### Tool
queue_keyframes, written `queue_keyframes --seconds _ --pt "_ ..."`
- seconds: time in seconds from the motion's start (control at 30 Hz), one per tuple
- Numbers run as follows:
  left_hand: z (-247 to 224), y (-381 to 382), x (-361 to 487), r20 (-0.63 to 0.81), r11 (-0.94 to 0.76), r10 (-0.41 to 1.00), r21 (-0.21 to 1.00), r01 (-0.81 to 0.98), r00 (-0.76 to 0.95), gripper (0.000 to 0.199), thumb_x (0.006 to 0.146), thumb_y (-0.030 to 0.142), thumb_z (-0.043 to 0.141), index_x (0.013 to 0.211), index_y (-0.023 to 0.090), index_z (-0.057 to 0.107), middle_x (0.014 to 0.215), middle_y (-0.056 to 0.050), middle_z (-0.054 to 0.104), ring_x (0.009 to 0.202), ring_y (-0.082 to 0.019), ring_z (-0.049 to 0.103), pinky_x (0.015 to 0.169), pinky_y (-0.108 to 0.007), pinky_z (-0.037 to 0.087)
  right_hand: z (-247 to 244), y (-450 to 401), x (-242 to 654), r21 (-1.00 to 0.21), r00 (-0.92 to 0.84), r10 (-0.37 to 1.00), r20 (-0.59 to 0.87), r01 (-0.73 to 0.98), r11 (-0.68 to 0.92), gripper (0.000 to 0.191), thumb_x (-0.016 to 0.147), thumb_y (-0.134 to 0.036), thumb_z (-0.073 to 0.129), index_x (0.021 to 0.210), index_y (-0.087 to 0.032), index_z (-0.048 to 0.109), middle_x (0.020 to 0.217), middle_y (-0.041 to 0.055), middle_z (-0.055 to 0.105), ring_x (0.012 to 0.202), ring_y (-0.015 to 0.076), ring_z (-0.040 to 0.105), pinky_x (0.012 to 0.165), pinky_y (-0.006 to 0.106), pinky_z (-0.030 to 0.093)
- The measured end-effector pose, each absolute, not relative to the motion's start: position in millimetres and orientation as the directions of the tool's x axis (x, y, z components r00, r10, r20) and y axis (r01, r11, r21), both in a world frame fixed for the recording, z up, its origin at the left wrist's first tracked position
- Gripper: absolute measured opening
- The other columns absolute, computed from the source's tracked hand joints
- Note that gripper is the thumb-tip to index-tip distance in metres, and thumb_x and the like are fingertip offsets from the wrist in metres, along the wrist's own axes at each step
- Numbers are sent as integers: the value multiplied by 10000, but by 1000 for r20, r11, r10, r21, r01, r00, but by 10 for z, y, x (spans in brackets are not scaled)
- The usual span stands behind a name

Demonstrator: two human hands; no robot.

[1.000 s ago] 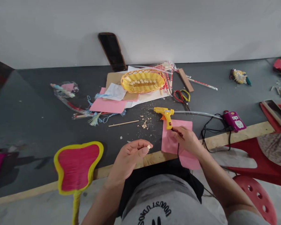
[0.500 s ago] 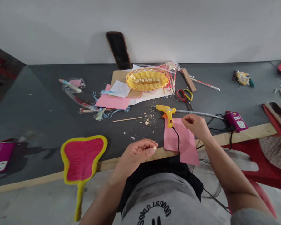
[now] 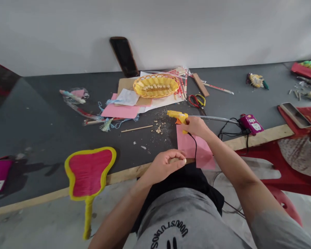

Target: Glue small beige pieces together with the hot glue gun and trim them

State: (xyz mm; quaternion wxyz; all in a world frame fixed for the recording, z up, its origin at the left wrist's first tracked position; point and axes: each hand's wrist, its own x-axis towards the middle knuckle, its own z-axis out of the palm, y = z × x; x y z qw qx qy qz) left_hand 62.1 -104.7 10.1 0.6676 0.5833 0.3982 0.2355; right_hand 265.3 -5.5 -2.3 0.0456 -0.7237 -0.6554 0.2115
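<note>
A tiny pale piece [image 3: 184,160] is pinched between the thumb and fingertips of my left hand [image 3: 168,165], over the table's front edge. My right hand [image 3: 197,127] has its fingers round the handle of the yellow glue gun [image 3: 177,116], whose nozzle points left. Under the gun and its cord lies pink paper [image 3: 187,147]. Left of the nozzle are small tan crumbs [image 3: 159,128] and a thin wooden stick [image 3: 137,129]. Farther back, a yellow woven basket [image 3: 157,91] holds a row of small pale pieces.
Red-and-yellow scissors [image 3: 198,102] lie behind the glue gun. A phone [image 3: 124,57] leans on the wall. A pink fan with yellow rim [image 3: 89,174] overhangs the front edge at left. Purple power boxes [image 3: 251,124] [image 3: 0,174] sit at both sides. Part of another person shows at far right.
My right hand has moved left onto the glue gun's handle and closed round it. My left hand has shifted right with the small piece. The camera view has also shifted a little.
</note>
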Motion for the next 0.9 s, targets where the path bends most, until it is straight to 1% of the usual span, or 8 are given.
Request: queue_keyframes --seconds 0.1,0.17,0.37,0.5,0.63,0.73,0.8,0.9 --pt "14 -1004 802 -206 128 743 978 167 637 143 800 326 718 833 192 757 1166 -127 740 1187 -289 630 998 -391 457 113 -126 2773 -426 79 981 -179 892 -149 203 822 -363 553 752 -185 622 689 30 651 596 140 563 534 255 329" --pt "-64 -972 907 -165 100 724 986 134 670 154 805 327 716 857 187 752 1238 -151 712 1288 -292 574 1042 -405 434 223 -178 2905 -566 97 989 -113 811 -145 179 810 -350 561 794 -180 616 661 7 625 561 122 538 517 246 334" --pt "-162 -943 1045 -126 -55 698 972 229 705 118 802 310 706 814 198 741 1333 -148 667 1336 -303 537 1098 -419 378 655 -364 3350 -822 197 979 52 565 -70 258 792 -317 625 998 -167 667 699 -13 618 515 82 477 462 218 338" --pt "-89 -971 999 -187 -126 688 921 369 701 126 806 303 666 820 201 738 1145 -102 756 1094 -293 685 970 -378 479 924 -540 3566 -880 260 963 64 470 -68 237 804 -357 685 969 -189 709 612 -43 508 442 50 388 398 191 316" --pt "12 -809 988 -124 -256 687 881 398 716 174 842 327 639 877 187 735 1226 -112 720 1235 -286 607 1035 -356 438 1007 -679 3655 -969 257 965 48 246 -17 210 806 -345 715 936 -182 699 654 -25 521 488 60 425 388 191 329" --pt "33 -568 1073 -7 -462 650 790 404 760 127 834 220 615 779 195 727 1058 -76 759 1208 -276 604 1136 -413 333 1012 -694 3595 -991 236 967 98 108 75 154 812 -319 706 897 -192 683 640 -22 501 512 81 433 388 196 314" --pt "0 -456 1146 -15 -488 685 733 474 728 126 789 162 622 695 182 705 935 -73 759 1164 -288 605 1129 -461 326 1028 -661 3505 -992 243 962 123 43 116 111 808 -305 702 849 -206 671 630 -17 491 515 95 431 383 204 298" --pt "-73 -492 1224 19 -483 687 759 437 726 160 798 148 600 675 183 695 846 -48 742 1028 -248 631 1073 -422 379 1056 -571 3329 -985 278 947 160 -25 173 76 802 -296 693 815 -229 658 618 -12 493 510 105 421 384 218 298"
